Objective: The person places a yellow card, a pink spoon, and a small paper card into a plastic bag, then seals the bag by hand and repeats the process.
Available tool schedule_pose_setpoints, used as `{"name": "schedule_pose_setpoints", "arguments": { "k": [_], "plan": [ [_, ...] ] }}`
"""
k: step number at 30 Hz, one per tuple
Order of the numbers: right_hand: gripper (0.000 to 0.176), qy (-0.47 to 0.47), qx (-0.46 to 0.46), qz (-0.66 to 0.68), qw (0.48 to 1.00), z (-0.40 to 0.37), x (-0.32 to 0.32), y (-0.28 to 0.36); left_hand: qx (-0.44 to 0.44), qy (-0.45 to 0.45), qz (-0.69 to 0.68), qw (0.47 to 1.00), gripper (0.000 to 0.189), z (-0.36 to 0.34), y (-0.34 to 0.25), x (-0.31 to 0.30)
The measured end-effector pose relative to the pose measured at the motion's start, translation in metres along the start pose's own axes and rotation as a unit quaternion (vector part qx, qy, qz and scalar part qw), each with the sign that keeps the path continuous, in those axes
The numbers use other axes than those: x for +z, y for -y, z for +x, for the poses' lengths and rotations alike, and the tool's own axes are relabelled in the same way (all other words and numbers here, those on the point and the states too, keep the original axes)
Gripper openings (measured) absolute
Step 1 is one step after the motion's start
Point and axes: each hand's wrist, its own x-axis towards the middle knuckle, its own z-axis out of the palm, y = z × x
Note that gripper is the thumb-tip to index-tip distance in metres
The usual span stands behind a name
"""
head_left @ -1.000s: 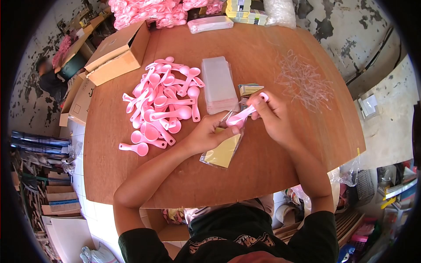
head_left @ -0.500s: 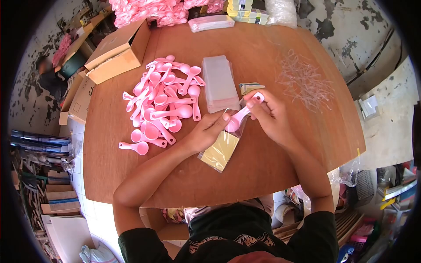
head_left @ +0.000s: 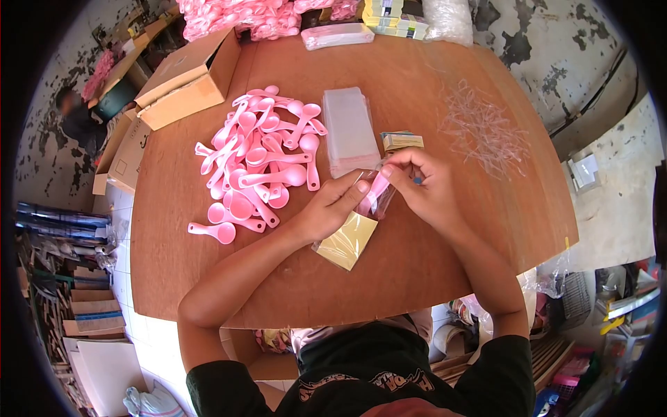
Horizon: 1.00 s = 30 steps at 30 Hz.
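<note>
My left hand [head_left: 332, 208] pinches the side of a clear plastic bag [head_left: 356, 221] between thumb and fingers. A pale yellow card [head_left: 347, 240] shows in the bag's lower part. Above the card, a pink spoon [head_left: 376, 191] lies inside the bag, its bowl partly hidden by my left fingers. My right hand [head_left: 425, 182] is closed at the bag's upper end, fingertips pinching the film beside the spoon's handle. Left of my hands spreads a pile of pink spoons [head_left: 260, 163]. A stack of clear bags [head_left: 347, 128] and a small stack of cards [head_left: 401, 140] lie just beyond.
Thin clear plastic strips [head_left: 483, 128] are heaped on the right of the wooden table [head_left: 445, 278]. A cardboard box [head_left: 187, 80] stands at the back left. Bagged pink spoons [head_left: 240, 19], card bundles [head_left: 392, 21] and another pack of bags [head_left: 338, 36] line the far edge.
The pink spoon has slid down into the bag, so its handle no longer sticks out. My right fingers have shifted from the handle to the bag's upper end.
</note>
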Motion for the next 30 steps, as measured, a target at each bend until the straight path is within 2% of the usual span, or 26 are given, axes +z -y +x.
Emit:
{"name": "schedule_pose_setpoints", "arguments": {
  "k": [3,5,9,12,14,15,20,22,24,26,28,30],
  "plan": [
    [0.006,0.050,-0.036,-0.060,0.996,0.001,-0.003,-0.002,0.033,0.030,0.064,0.997,0.044,0.004,0.009,-0.009],
    [0.006,0.036,-0.082,-0.092,0.992,0.001,-0.002,-0.002,0.028,0.029,0.070,0.997,0.044,0.004,0.012,-0.011],
    [0.008,-0.002,-0.080,-0.076,0.994,0.000,0.002,-0.008,0.013,0.030,0.064,0.997,0.045,0.003,0.010,-0.010],
    [0.010,0.024,-0.052,-0.017,0.998,0.001,0.001,-0.008,0.011,0.032,0.056,0.998,0.046,0.003,0.012,-0.011],
    [0.012,0.075,0.056,0.042,0.995,0.000,-0.001,-0.004,0.023,0.034,0.056,0.998,0.047,0.004,0.014,-0.012],
    [0.012,0.076,0.055,0.042,0.995,-0.001,-0.002,-0.005,0.034,0.037,0.056,0.997,0.048,0.004,0.011,-0.011],
    [0.015,-0.020,0.032,0.098,0.994,0.003,-0.009,0.007,-0.007,0.032,0.030,0.999,0.055,-0.003,-0.005,-0.006],
    [0.016,-0.039,0.009,0.078,0.996,0.007,-0.016,0.019,-0.010,0.033,0.015,0.999,0.055,-0.003,-0.006,-0.007],
    [0.015,-0.113,-0.043,-0.008,0.993,0.011,-0.025,0.030,0.042,0.043,0.041,0.997,0.061,0.000,0.000,-0.006],
    [0.017,-0.119,-0.077,0.000,0.990,0.016,-0.030,0.043,0.051,0.044,0.038,0.997,0.066,0.001,0.004,-0.008],
    [0.019,-0.137,-0.096,-0.020,0.986,0.016,-0.033,0.063,0.040,0.108,-0.008,0.993,0.070,0.000,-0.011,-0.006],
    [0.023,-0.121,-0.094,-0.066,0.986,0.011,-0.040,0.092,0.042,0.098,0.003,0.994,0.073,0.001,-0.006,-0.007]
  ]
}}
